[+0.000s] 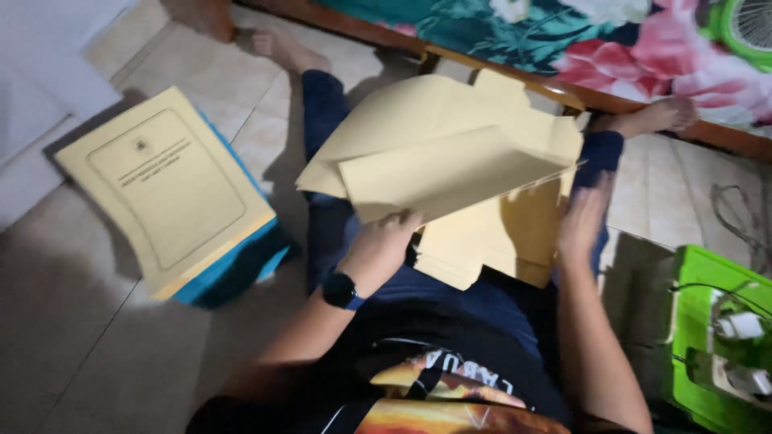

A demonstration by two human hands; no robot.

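Note:
I sit on the floor with my legs stretched out. My left hand (pixel 384 241), with a dark watch on the wrist, grips the near edge of a manila paper folder sheet (pixel 450 165) lifted and tilted over my lap. Beneath it a pile of the same manila sheets (pixel 503 241) rests on my thighs. My right hand (pixel 581 219) lies flat against the right edge of that pile, blurred by motion. Whether its fingers hold a sheet is unclear.
To my left on the tiled floor lies a stack of folders (pixel 165 189), a printed yellow one on top and blue ones beneath. A wooden bed frame (pixel 515 68) with a floral cover runs across the back. A green box (pixel 712 337) with cables sits at right.

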